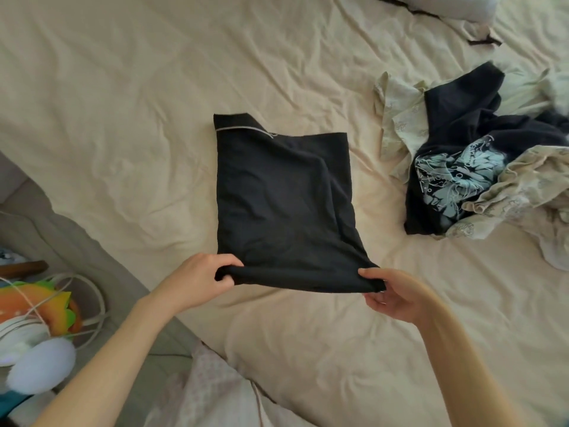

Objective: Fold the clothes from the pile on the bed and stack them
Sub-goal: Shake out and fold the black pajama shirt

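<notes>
Two bare forearms are seen, uncovered from elbow to wrist; no sleeves, rings or watch are shown on them. The left hand (201, 280) and the right hand (392, 295) are ungloved. A pale, faintly patterned garment (215, 392) is worn below.

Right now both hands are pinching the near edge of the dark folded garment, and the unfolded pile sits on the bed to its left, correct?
Not quite. The left hand and right hand do pinch the near edge of the dark folded garment, but the head view shows the unfolded pile on the bed to its right, not its left.
</notes>
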Demonstrator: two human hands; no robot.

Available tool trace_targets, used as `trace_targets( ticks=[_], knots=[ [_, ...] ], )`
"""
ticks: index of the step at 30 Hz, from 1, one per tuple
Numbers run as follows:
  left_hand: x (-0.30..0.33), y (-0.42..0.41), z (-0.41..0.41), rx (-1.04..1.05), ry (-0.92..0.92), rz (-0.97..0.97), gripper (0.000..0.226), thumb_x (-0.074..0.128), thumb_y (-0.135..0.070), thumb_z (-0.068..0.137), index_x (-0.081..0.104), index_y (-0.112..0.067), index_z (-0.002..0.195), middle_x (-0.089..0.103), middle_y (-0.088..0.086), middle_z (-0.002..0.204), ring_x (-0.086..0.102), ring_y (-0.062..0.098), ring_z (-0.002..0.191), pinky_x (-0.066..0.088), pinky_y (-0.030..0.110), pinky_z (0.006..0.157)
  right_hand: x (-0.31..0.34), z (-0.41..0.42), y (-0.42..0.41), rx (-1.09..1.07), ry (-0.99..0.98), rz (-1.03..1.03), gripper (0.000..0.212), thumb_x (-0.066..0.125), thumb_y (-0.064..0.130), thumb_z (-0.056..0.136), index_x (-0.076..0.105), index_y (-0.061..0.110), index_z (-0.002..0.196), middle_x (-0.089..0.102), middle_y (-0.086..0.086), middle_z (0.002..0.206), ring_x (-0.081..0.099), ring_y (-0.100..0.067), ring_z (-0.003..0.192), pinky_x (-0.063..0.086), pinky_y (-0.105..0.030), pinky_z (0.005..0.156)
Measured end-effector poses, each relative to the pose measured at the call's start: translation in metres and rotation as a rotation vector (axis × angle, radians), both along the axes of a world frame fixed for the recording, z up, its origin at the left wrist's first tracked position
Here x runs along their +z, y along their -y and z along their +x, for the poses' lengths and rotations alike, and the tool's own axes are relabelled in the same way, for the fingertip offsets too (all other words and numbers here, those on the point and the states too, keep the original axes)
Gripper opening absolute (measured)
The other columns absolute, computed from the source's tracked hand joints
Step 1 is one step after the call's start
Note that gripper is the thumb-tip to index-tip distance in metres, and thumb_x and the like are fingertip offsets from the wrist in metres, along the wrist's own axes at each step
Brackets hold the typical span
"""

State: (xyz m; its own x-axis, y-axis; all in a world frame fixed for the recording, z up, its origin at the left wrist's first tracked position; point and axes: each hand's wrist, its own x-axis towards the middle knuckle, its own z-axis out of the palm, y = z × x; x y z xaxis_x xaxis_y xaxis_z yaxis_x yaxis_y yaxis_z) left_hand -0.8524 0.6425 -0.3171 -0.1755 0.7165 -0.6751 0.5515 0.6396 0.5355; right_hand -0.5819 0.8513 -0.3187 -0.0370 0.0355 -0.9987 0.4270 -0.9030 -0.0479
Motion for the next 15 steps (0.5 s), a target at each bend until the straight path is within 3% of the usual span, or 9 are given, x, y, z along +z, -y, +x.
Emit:
trace_targets(
  ticks=[2,6,10,13,15],
  knots=[
    [0.005,-0.007,-0.008,0.124,0.005,0.056,0.025,0.059,-0.013,0.085,0.064,-0.027,0.105,0.066,-0.007,0.083,0.058,0.001,0.068,0.041,0.011,0.059,0.012,-0.009,-0.007,-0.056,-0.042,0.016,0.017,0.068,0.007,0.08,0.057,0.005,0.093,0.059,-0.006,0.071,0.057,-0.015,0.053,0.049,-0.022,0.048],
    [0.013,-0.048,-0.04,0.322,-0.073,0.353,0.022,0.057,-0.009,0.088,0.06,-0.022,0.105,0.059,-0.017,0.092,0.054,-0.011,0.085,0.035,-0.004,0.072,0.024,-0.055,-0.044,-0.133,-0.126,0.099,0.006,0.056,0.011,0.09,0.052,0.009,0.086,0.051,-0.005,0.065,0.053,-0.009,0.04,0.044,-0.015,0.043],
    [0.002,-0.11,-0.077,0.48,-0.145,0.519,0.019,0.058,-0.014,0.09,0.058,-0.018,0.108,0.059,-0.01,0.098,0.054,-0.002,0.095,0.032,-0.004,0.078,0.021,-0.108,-0.087,-0.124,-0.134,0.247,0.007,0.056,0.014,0.091,0.054,0.007,0.094,0.055,-0.005,0.064,0.054,-0.009,0.039,0.044,-0.014,0.043],
    [-0.017,-0.153,-0.103,0.723,-0.087,0.469,0.043,0.06,-0.033,0.089,0.046,-0.017,0.126,0.06,-0.007,0.099,0.055,0.008,0.1,0.038,0.01,0.084,0.011,-0.142,-0.11,-0.157,-0.12,0.356,0.021,0.056,0.016,0.091,0.053,0.007,0.11,0.062,-0.003,0.081,0.063,-0.011,0.062,0.049,-0.021,0.051],
    [-0.03,-0.164,-0.116,0.887,0.036,0.387,0.067,0.059,-0.045,0.087,0.028,-0.018,0.14,0.057,-0.009,0.107,0.053,0.01,0.108,0.041,0.024,0.097,0.0,-0.163,-0.116,-0.137,-0.108,0.499,0.025,0.052,0.02,0.094,0.052,0.009,0.117,0.063,-0.003,0.093,0.062,-0.014,0.081,0.051,-0.025,0.062]
  ],
)
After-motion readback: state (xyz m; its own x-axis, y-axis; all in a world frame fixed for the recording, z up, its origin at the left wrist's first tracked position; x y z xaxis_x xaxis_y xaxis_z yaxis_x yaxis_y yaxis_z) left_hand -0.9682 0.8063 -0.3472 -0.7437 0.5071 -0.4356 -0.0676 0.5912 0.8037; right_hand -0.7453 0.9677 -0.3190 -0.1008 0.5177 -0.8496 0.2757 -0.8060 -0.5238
